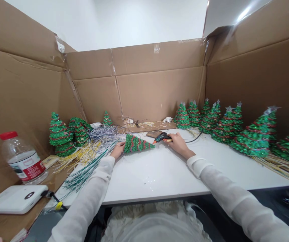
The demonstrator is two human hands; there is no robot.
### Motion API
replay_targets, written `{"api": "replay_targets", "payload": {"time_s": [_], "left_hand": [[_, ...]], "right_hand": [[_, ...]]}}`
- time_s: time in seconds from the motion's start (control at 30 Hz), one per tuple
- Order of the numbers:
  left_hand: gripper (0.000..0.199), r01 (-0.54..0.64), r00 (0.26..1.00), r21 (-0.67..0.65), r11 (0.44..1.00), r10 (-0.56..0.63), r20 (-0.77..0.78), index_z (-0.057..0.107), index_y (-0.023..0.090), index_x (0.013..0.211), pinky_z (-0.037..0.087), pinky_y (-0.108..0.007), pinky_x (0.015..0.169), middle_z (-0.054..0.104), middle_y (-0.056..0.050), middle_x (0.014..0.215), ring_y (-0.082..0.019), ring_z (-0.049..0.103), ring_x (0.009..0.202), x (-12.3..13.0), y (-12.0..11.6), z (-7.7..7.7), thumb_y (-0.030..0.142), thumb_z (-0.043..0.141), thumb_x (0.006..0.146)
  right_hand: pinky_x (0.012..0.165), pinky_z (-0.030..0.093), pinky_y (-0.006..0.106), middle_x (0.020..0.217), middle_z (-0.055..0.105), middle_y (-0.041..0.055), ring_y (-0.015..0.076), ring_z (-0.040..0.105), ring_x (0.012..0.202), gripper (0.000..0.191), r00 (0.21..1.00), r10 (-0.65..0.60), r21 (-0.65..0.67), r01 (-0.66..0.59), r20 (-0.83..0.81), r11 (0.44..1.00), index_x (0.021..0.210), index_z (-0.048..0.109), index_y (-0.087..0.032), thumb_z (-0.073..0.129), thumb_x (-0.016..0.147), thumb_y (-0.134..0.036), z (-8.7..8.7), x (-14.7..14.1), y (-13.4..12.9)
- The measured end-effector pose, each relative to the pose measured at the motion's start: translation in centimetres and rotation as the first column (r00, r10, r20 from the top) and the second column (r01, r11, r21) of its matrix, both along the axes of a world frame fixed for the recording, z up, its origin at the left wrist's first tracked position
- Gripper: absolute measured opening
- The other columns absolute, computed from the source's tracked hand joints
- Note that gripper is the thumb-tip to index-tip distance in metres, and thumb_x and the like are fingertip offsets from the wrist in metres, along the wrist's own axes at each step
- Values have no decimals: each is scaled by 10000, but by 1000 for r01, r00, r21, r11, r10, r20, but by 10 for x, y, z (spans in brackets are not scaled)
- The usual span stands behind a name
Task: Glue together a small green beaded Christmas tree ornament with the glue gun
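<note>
Touching the wide end of a green beaded cone-shaped tree (135,144), the left hand (117,150) rests beside it, and this tree lies on its side on a white table (159,178). The cone hides the left fingers, so I cannot tell if they are spread or pressed together. Just right of the cone, the right hand (179,144) grips a black and orange hot glue gun (162,137), with fingers (174,137) curled around its handle and the nozzle near the narrow tip. Left of the cone lie loose green wire strands (84,174); right of it stand many similar green trees (225,129).
</note>
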State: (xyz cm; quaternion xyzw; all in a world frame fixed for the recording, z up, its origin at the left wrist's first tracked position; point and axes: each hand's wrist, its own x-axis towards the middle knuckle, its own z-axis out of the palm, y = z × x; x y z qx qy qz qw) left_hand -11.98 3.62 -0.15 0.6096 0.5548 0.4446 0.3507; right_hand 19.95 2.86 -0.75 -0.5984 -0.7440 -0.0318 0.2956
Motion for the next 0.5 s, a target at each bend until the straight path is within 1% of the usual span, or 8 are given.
{"api": "replay_targets", "payload": {"time_s": [0.17,0.23,0.4,0.5], "left_hand": [[405,-23,999,-15,1000,22,-43,695,131,854,481,-313,791,713,-82,821,-254,628,894,-1,1,0,439,623,602],[420,-9,1000,-9,1000,9,-26,695,126,858,478,-314,797,712,-88,834,-256,627,893,-2,1,-1,445,627,594],[486,81,996,-5,997,-80,37,694,121,875,480,-333,790,710,-97,850,-265,629,882,-3,4,-3,482,650,553],[496,88,995,17,996,-89,40,696,122,875,476,-338,798,709,-97,853,-266,624,893,-3,6,-5,494,649,551]], "right_hand": [[719,361,292,952,647,78,235,454,886,300,1000,11,21,-10,-10,1000,1028,600,-153,527,819,-355,-2,1,2],[717,364,295,952,649,80,238,454,886,293,1000,13,27,-13,-11,1000,1020,602,-154,530,818,-353,-3,1,3],[703,356,293,915,655,73,237,456,859,276,1000,9,37,-9,-10,999,998,599,-162,539,813,-358,-3,1,4],[691,351,291,903,653,71,235,456,850,264,1000,5,36,-5,-10,999,982,599,-169,535,814,-363,-3,2,3]]}}
